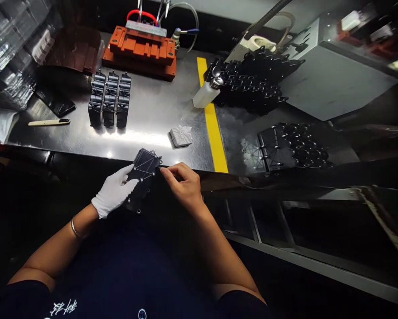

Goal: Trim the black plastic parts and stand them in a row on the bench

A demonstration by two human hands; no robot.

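My left hand (114,191), in a white glove, grips a black plastic part (147,165) with raised ribs and small round bosses along its edges. The part is tilted, just in front of the bench edge. My bare right hand (185,185) is closed in a pinch at the part's right corner; whatever lies between thumb and forefinger is too small to make out. On the bench beyond sits a folded white cloth pad (181,136). Farther left, several black moulded parts (109,98) stand in three rows.
An orange fixture (142,51) stands at the back. A white pump bottle (206,94) is beside the yellow tape strip (215,141). Black parts are piled (252,82) at the right, with more (292,148) nearer the edge. A pen-like cutter (49,122) and dark phone (55,101) lie left.
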